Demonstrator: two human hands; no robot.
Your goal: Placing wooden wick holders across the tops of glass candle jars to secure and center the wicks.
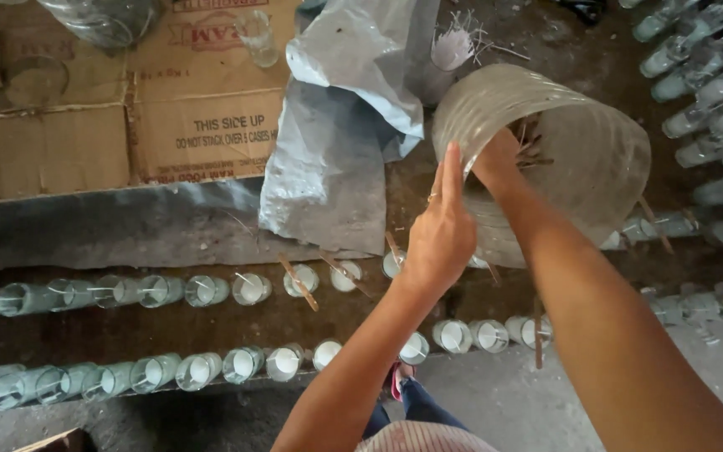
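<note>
Dusty floor, rows of glass jars [211, 289] — left hand [441, 230] gripping clear plastic tub [579, 159] rim, fingers curled; right hand [498, 159] reaching inside — fingers hidden, cannot tell.

arms: both bare to the near edge, no sleeves showing
left hand [441, 238]: thin ring on one finger
legs: blue jeans
foot: pinkish-red shoe
top: pale striped fabric at near edge

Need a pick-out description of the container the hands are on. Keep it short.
Start at the grey sheet at top centre; just right of it is a big clear plastic tub, tipped on its side. The left hand grips its rim and the right hand reaches inside. It dwarfs the rows of small wax-filled glasses.
</note>
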